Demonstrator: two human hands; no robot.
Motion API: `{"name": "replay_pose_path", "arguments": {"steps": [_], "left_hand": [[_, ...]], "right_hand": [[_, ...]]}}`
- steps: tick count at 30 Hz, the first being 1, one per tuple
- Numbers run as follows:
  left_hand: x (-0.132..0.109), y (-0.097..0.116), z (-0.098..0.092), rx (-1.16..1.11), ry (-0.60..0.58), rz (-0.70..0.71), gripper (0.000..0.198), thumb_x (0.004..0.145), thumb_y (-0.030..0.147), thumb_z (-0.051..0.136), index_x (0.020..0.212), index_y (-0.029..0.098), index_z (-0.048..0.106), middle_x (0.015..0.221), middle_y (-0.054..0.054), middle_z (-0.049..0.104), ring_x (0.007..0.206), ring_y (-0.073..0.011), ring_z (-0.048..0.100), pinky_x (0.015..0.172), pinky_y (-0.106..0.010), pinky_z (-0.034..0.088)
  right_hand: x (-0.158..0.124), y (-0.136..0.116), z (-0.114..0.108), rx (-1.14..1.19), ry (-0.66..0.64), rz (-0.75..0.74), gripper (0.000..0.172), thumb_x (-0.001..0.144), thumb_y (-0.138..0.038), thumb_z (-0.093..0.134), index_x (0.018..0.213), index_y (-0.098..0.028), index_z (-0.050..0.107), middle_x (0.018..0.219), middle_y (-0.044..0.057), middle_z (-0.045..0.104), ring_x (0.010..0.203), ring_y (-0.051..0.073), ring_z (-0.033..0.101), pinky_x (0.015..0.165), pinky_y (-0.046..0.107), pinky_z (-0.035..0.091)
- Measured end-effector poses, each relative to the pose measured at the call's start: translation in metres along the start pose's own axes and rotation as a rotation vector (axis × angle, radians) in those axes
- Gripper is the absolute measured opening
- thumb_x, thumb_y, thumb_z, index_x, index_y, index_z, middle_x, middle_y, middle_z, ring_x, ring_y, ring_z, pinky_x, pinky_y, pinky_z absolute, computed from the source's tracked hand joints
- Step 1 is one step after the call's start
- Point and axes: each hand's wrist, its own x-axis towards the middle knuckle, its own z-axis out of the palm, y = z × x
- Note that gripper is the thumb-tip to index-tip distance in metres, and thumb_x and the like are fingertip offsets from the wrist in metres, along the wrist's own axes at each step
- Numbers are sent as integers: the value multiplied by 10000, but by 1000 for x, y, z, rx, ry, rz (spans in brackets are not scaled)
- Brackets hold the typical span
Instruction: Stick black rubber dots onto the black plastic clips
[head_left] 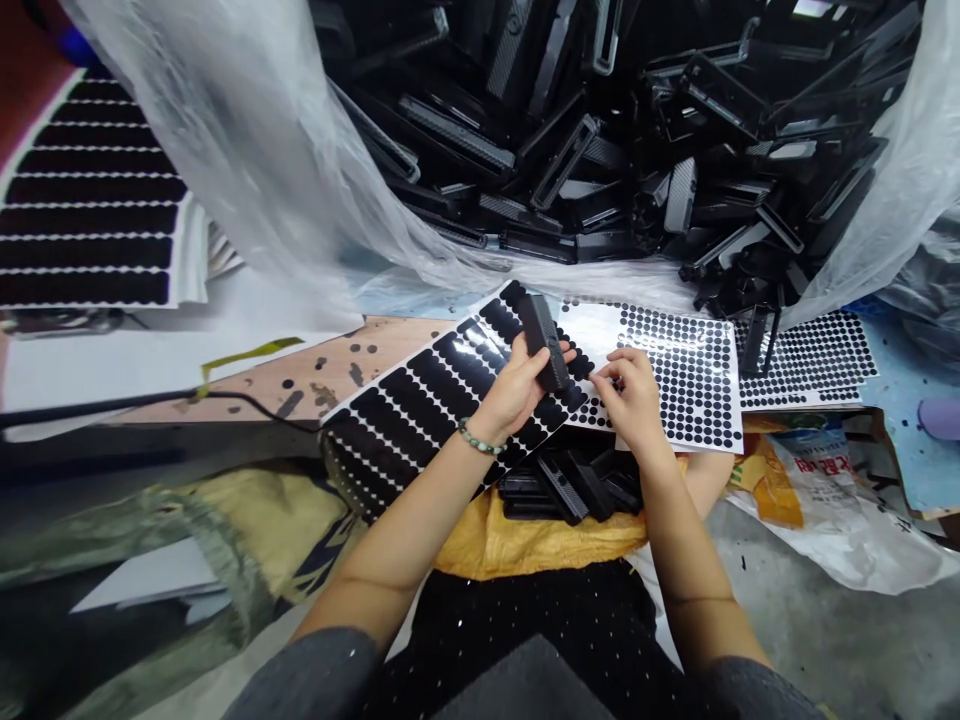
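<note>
My left hand (517, 385) is closed round a black plastic part (544, 340), held tilted over a sheet of black oval pads (427, 390). A beaded bracelet (478, 440) sits on that wrist. My right hand (631, 395) rests on a white sheet of small round black pads (675, 370), its fingertips pinched at the sheet's left edge next to the part. What the fingertips hold is too small to make out. Below both hands several black parts (574, 485) lie on a yellow cloth (525, 540) in my lap.
A big clear plastic bag (285, 180) full of black plastic parts (600, 130) fills the back. More pad sheets lie at far left (82, 210) and right (814, 360). A black cable (112, 405) crosses the wooden board (322, 375). Printed bags (817, 480) sit at right.
</note>
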Motion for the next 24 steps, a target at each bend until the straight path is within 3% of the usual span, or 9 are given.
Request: {"name": "replay_pose_path", "arguments": {"steps": [4, 8, 12, 15, 24], "left_hand": [[-10, 1, 0, -83, -70, 123, 494, 722, 259, 790, 1141, 257, 528, 1185, -21, 681, 1224, -201, 618, 1033, -350, 494], [-21, -2, 2, -93, -113, 245, 472, 683, 226, 845, 1044, 287, 547, 1241, 16, 673, 1161, -188, 647, 917, -310, 570], [-24, -4, 4, -72, -120, 304, 459, 688, 227, 854, 1021, 290, 545, 1249, 22, 675, 1108, -182, 672, 854, -289, 604], [-25, -3, 5, -77, -110, 334, 462, 680, 238, 864, 1015, 287, 549, 1232, 22, 682, 1089, -179, 682, 846, -287, 617], [-28, 1, 9, -72, -96, 380, 462, 654, 246, 887, 976, 262, 556, 1194, 3, 693, 1044, -181, 701, 835, -290, 626]], "right_hand": [[2, -16, -2, 425, 115, 203, 254, 713, -433, 732, 667, -221, 600, 987, 52, 569, 951, 213, 582, 854, 403, 504], [1, -34, 5, 623, 90, 244, 283, 632, -422, 819, 629, -217, 624, 1029, 41, 578, 1023, 207, 566, 891, 369, 489], [0, -45, 14, 659, 121, 228, 271, 591, -391, 849, 585, -221, 637, 1013, 35, 576, 942, 180, 556, 859, 349, 493], [0, -49, 17, 640, 140, 203, 291, 585, -407, 848, 556, -223, 625, 978, 38, 572, 991, 198, 555, 876, 355, 487], [1, -46, 19, 502, 158, 84, 285, 680, -440, 789, 595, -220, 629, 958, 46, 581, 956, 196, 577, 858, 373, 502]]}}
